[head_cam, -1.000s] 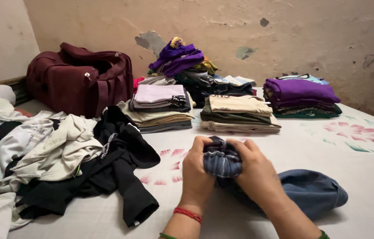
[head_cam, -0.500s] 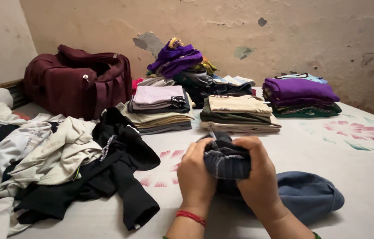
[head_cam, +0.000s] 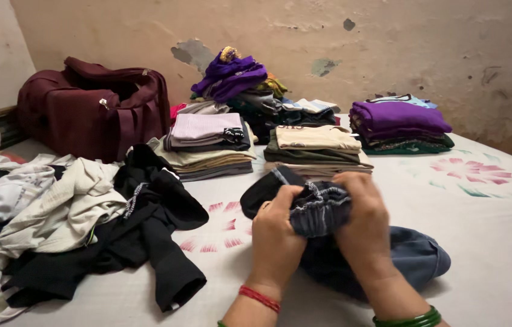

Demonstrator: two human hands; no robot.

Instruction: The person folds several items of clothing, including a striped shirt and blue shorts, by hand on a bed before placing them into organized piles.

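Both hands work at the near edge of the bed point(head_cam: 498, 242), which wears a white sheet printed with pink flowers; the left hand point(head_cam: 275, 239) is clenched on a dark blue garment point(head_cam: 319, 209) at its gathered, elastic-looking band, and the right hand point(head_cam: 362, 221) grips the same bunched band from the other side, fingers curled over the top; the rest of the garment lies on the sheet under and beyond the right wrist, a blue-grey fold trailing toward the right edge, and a dark flap sticks out behind the left hand. A red thread bracelet point(head_cam: 259, 298) sits on the left wrist; green bangles point(head_cam: 407, 319) sit on the right.

Along the left edge lies a loose heap of unfolded clothes point(head_cam: 56, 212), pale pieces mixed with a black garment point(head_cam: 159, 242) whose sleeve reaches toward the near edge. Toward the far edge stand 4 heaps: a folded stack topped with lilac cloth point(head_cam: 207, 145), a folded stack topped with cream cloth point(head_cam: 316, 148), a rougher mound crowned with purple fabric point(head_cam: 232, 79) behind them, and a stack topped with purple point(head_cam: 401, 124) nearer the right edge. A maroon travel bag point(head_cam: 92, 112) rests in the far left corner, against the peeling wall point(head_cam: 389, 48).
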